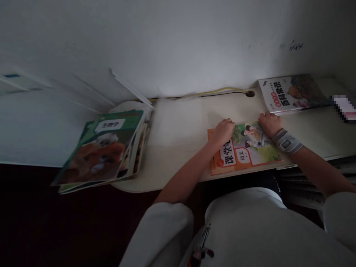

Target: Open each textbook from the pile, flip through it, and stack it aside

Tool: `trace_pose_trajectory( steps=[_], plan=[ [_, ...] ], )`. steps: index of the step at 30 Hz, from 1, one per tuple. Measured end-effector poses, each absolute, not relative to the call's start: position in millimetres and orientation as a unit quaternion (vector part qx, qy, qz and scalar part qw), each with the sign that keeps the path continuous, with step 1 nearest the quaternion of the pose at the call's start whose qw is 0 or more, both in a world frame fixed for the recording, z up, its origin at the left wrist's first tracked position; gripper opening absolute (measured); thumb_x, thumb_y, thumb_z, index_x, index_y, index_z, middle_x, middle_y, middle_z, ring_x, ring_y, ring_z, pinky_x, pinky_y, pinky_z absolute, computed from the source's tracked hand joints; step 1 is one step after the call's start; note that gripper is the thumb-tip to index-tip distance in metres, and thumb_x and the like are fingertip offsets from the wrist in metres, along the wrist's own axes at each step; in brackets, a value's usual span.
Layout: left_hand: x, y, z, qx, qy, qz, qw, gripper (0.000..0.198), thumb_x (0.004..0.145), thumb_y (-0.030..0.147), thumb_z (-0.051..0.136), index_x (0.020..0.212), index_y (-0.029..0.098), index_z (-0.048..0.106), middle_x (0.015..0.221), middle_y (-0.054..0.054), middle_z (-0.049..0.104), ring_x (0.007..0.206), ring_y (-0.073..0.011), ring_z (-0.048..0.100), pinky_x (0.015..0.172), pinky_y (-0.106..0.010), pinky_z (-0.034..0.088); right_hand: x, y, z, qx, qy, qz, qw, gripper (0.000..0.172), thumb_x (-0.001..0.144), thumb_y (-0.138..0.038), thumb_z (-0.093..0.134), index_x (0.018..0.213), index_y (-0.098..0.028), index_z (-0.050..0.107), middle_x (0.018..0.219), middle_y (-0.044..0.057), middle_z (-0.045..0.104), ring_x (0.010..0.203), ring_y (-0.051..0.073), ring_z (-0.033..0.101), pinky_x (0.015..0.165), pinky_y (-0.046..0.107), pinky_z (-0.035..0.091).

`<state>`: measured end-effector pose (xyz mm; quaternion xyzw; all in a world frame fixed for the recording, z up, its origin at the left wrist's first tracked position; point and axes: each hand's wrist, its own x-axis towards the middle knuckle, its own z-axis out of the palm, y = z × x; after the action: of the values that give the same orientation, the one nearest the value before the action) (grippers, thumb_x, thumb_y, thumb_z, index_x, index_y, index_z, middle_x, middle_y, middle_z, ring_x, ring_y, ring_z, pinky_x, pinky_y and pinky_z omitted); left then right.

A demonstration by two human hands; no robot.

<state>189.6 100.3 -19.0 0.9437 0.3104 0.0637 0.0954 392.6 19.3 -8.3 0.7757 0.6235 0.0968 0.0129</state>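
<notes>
An orange and green book [244, 148] with cartoon children on its cover lies near the front edge of the white desk [178, 126]. My left hand [224, 130] is closed at the book's far edge, its fingers curled over it. At the far right corner of the same book, my right hand [270, 123] is also closed, fingers bent around the edge. Both fingertips are partly hidden from me. A grey band with a square face [286, 141] sits on my right wrist.
To the left, a stack of books [102, 148] with a green cover on top overhangs the desk edge. At the back right lies a thick book [292, 92], with a blurred phone-like object [345, 107] beside it. A yellow cable [222, 89] runs along the wall to a desk hole [250, 94].
</notes>
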Motion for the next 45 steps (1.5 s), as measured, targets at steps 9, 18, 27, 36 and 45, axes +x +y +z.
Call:
trace_pose_trajectory(
  steps=[9,18,27,36,45],
  plan=[
    [200.6,99.2,-10.7,0.932,0.354,0.036,0.075,0.029,0.093,0.015,0.038,0.103,0.008,0.065,0.1,-0.018,0.063,0.097,-0.0251,0.059,0.085,-0.036,0.045,317.7,-69.6,3.7,0.449,0.89,0.065,-0.04,0.021,0.094,-0.021,0.046,0.102,-0.019,0.065,0.099,0.009,0.065,0.087,0.021,0.056,0.073,0.034,0.042],
    [207.0,89.2,-10.6,0.925,0.368,0.026,0.093,0.033,0.096,0.033,0.041,0.097,0.011,0.065,0.093,-0.014,0.064,0.09,-0.0226,0.06,0.078,-0.032,0.044,318.3,-106.2,-35.3,0.455,0.866,0.115,-0.173,0.02,0.092,-0.027,0.054,0.106,-0.018,0.065,0.099,0.009,0.067,0.09,0.019,0.059,0.079,0.035,0.046],
    [198.4,74.0,-23.9,0.928,0.359,0.068,0.076,0.027,0.096,0.03,0.041,0.1,0.01,0.059,0.098,-0.014,0.061,0.098,-0.024,0.058,0.08,-0.033,0.044,296.0,-173.0,-82.0,0.522,0.641,-0.438,-0.352,0.038,0.095,-0.044,0.042,0.081,-0.019,0.068,0.062,0.004,0.068,0.05,0.012,0.06,0.045,0.023,0.046],
    [189.8,46.1,-22.2,0.917,0.365,0.072,0.143,0.022,0.095,0.029,0.044,0.086,0.014,0.059,0.093,-0.012,0.062,0.093,-0.0219,0.059,0.079,-0.032,0.044,267.7,-184.5,-95.2,0.546,0.132,-0.576,-0.594,0.044,0.075,-0.047,0.07,0.111,-0.024,0.066,0.113,0.006,0.069,0.11,0.026,0.062,0.098,0.047,0.048],
    [182.0,47.8,6.0,0.863,0.348,0.068,0.361,0.042,0.093,0.051,0.036,0.091,0.019,0.064,0.089,-0.008,0.071,0.085,-0.0203,0.065,0.075,-0.03,0.045,291.0,-177.0,-75.8,0.599,0.407,-0.414,-0.551,0.029,0.078,-0.043,0.068,0.103,-0.028,0.071,0.105,0.003,0.072,0.102,0.026,0.066,0.102,0.049,0.046]
  ],
)
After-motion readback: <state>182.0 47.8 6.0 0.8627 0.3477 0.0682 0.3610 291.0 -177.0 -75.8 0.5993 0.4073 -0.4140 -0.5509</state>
